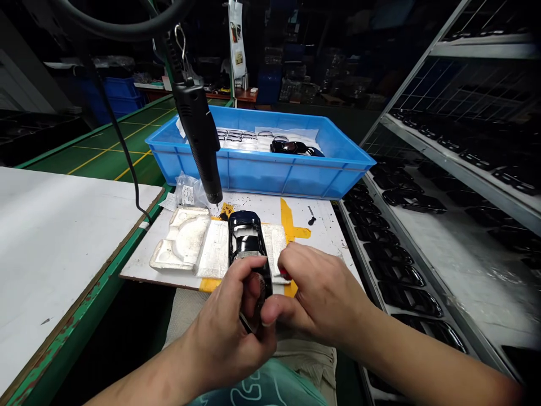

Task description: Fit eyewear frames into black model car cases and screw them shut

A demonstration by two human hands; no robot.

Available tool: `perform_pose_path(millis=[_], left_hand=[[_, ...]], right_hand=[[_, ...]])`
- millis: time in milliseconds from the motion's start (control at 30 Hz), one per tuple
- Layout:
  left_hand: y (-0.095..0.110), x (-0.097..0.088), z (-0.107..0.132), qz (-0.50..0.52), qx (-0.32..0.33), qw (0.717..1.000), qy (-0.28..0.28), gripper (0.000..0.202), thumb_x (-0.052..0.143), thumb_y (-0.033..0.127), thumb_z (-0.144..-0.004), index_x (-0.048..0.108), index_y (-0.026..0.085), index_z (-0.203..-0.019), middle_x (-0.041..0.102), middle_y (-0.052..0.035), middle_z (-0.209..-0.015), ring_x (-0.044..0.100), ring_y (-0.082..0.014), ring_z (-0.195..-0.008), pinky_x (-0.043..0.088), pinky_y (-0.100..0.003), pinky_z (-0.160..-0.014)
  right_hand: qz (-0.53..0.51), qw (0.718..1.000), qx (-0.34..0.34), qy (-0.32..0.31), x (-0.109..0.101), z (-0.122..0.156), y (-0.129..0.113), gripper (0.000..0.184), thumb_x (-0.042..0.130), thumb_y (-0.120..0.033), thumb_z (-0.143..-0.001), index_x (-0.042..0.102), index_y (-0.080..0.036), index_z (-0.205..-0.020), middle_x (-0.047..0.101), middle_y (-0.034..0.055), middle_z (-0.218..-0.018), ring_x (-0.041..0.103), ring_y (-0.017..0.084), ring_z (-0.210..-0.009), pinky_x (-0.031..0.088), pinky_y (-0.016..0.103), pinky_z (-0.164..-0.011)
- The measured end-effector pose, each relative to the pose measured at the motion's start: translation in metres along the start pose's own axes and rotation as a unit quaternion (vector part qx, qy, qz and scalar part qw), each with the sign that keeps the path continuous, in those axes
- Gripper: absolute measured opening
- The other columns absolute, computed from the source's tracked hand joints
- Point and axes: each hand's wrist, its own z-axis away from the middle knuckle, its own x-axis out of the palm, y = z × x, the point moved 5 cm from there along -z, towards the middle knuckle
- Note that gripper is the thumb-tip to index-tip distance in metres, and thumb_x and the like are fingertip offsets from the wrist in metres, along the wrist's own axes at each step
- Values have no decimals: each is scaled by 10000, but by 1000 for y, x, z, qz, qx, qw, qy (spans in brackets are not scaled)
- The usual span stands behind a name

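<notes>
A glossy dark blue toy car body (246,239) lies lengthwise on a white moulded holder (188,242). My left hand (230,321) grips its near end, thumb on top and fingers curled below. My right hand (315,293) is closed beside it, with the thumb pressed against the near end of the car and a small red part (284,274) showing under the fingers. A black electric screwdriver (200,138) hangs from a cable, its tip just above the board behind the car.
A blue plastic bin (270,166) with clear and dark parts stands behind the white work board (323,225). A clear bag (189,193) lies at the left. Trays of black car shells (393,265) fill the rack on the right. A white table (54,237) is on the left.
</notes>
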Motion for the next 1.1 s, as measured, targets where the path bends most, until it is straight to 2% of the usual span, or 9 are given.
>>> perform_pose_path(millis=[100, 300, 467, 600, 667, 800, 933, 1000, 1100], left_hand=[[0, 1, 0, -2, -2, 1000, 2, 691, 532, 72, -734, 314, 240, -1368, 489, 21, -835, 529, -93, -621, 526, -208, -573], [-7, 5, 5, 27, 6, 1000, 12, 744, 585, 89, -718, 292, 257, -1381, 543, -35, -951, 620, -161, -772, 570, -276, -652], [-8, 6, 10, 20, 4, 1000, 5, 762, 614, 84, -727, 283, 248, -1393, 532, -45, -972, 607, -162, -776, 579, -302, -684], [-3, 4, 10, 21, 7, 1000, 9, 752, 597, 85, -725, 300, 260, -1393, 537, -50, -1000, 617, -157, -779, 580, -284, -680], [-2, 4, 10, 21, 1, 1000, 7, 749, 600, 87, -724, 306, 258, -1391, 546, -45, -978, 624, -161, -769, 586, -293, -678], [-2, 5, 8, 29, -18, 999, 3, 739, 599, 89, -721, 306, 255, -1379, 550, -23, -893, 628, -169, -739, 592, -306, -656], [0, 5, 7, 39, -14, 999, 4, 744, 571, 72, -713, 306, 268, -1380, 546, -21, -895, 610, -156, -717, 574, -281, -616], [0, 5, 7, 47, -18, 999, 2, 740, 596, 76, -722, 310, 262, -1378, 533, -16, -881, 598, -153, -715, 568, -275, -616], [-2, 3, 9, 59, -22, 998, -1, 763, 663, 105, -725, 305, 250, -1383, 511, 0, -856, 562, -135, -689, 558, -267, -624]], right_hand=[[-5, 999, -38, -9, 1, 1, -4, 665, 205, -685, -981, 469, -182, -635, 477, -3, -588, 427, 117, -529, 262, 277, -518], [6, 1000, -7, 27, -1, 1, -5, 743, 215, -844, -857, 479, -184, -640, 471, -4, -581, 406, 119, -516, 260, 276, -511], [2, 997, -73, 26, -2, 4, -17, 642, 250, -656, -992, 528, -178, -666, 495, 2, -589, 431, 130, -546, 275, 287, -538], [22, 997, -27, 63, -6, 3, -12, 739, 238, -826, -869, 495, -179, -619, 463, 5, -578, 409, 128, -531, 262, 291, -516], [17, 998, -31, 45, -4, 2, -12, 727, 230, -797, -898, 503, -177, -632, 473, 7, -587, 416, 132, -536, 265, 294, -518], [10, 997, -75, 26, -3, 4, -18, 632, 237, -627, -1008, 516, -180, -660, 484, 7, -593, 428, 137, -549, 271, 296, -534], [22, 998, -31, 56, -7, 5, -13, 714, 238, -790, -901, 503, -178, -645, 475, 9, -588, 419, 134, -541, 267, 291, -523], [18, 998, -38, 37, -4, 7, -14, 702, 233, -763, -924, 504, -179, -642, 480, 8, -590, 418, 133, -540, 264, 292, -523], [-4, 996, -87, 14, 0, 10, -21, 642, 254, -661, -989, 508, -184, -642, 485, 3, -589, 414, 131, -539, 251, 297, -520]])
